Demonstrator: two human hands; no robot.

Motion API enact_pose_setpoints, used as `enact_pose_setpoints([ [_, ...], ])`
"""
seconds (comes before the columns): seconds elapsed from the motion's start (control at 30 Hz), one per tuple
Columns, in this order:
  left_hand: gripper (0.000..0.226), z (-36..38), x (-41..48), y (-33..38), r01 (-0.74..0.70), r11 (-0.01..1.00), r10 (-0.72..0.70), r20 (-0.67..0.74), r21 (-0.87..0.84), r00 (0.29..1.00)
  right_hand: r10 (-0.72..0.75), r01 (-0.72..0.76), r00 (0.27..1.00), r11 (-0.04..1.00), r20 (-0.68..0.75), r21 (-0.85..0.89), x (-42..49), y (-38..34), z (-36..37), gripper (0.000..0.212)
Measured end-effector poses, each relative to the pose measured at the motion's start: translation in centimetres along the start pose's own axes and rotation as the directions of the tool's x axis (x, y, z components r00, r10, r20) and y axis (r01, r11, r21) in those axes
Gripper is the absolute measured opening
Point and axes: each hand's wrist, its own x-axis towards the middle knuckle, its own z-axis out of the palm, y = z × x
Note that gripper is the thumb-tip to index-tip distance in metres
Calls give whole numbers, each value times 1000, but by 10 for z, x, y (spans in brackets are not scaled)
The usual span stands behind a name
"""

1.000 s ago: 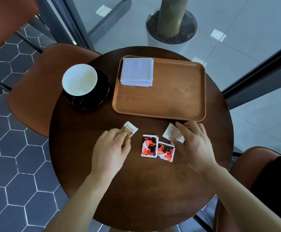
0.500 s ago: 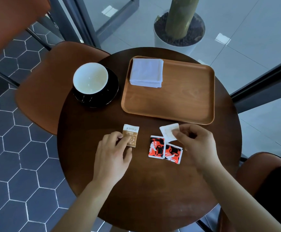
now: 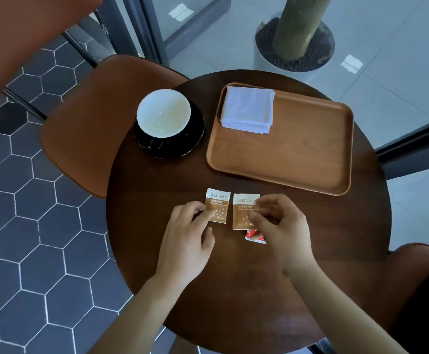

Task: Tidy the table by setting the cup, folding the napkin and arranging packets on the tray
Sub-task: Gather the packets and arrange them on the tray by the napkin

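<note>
On the round dark table lie two brown-and-white packets side by side. My left hand pinches the lower edge of the left packet. My right hand pinches the right packet, which lies over the red packets; only a red corner shows under it. A wooden tray sits at the far right of the table with a folded white napkin in its far left corner. A white-lined cup stands on a black saucer left of the tray.
A brown chair seat stands left of the table, and another chair is at the right edge. A white planter with a green trunk stands on the pale floor beyond the table. Dark hexagonal tiles cover the floor at left.
My right hand lifted the white packet, turned it brown side up and brought it left over the red packets, beside the left packet. My left hand stayed on its packet.
</note>
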Motion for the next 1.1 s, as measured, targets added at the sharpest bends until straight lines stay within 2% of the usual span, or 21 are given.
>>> enact_pose_setpoints([
  [0.13,36,-4,0,1,137,971,-148,-40,-197,988,34,-34,999,999,6,5,4,-2,11,33],
  [0.23,37,-8,1,2,264,901,-301,-58,-346,952,33,-33,999,999,-4,-15,10,-4,25,28],
  [0.3,37,-9,1,1,350,834,-395,-18,-427,919,17,-18,999,999,-30,-48,13,-6,38,26],
  [0.43,37,-13,2,4,455,677,-497,97,-579,862,21,-33,998,978,-61,-206,13,-9,59,20],
  [0.5,37,-13,3,6,485,610,-526,138,-626,839,-21,4,999,930,-42,-369,13,-9,66,18],
  [0.57,37,-12,4,8,507,552,-555,161,-662,816,-93,68,995,851,-22,-522,12,-9,69,18],
  [0.63,37,-11,5,9,528,506,-579,185,-682,794,-159,125,987,792,-3,-598,11,-10,69,17],
  [0.8,37,-11,9,11,561,503,-600,200,-658,774,-171,131,985,723,7,-678,12,-9,64,13],
  [0.97,38,-12,15,14,583,492,-609,223,-646,761,-117,89,993,758,0,-646,16,-9,69,18],
  [1.1,41,-12,21,14,610,452,-646,234,-651,727,19,-32,999,858,-31,-513,17,-8,70,32],
])
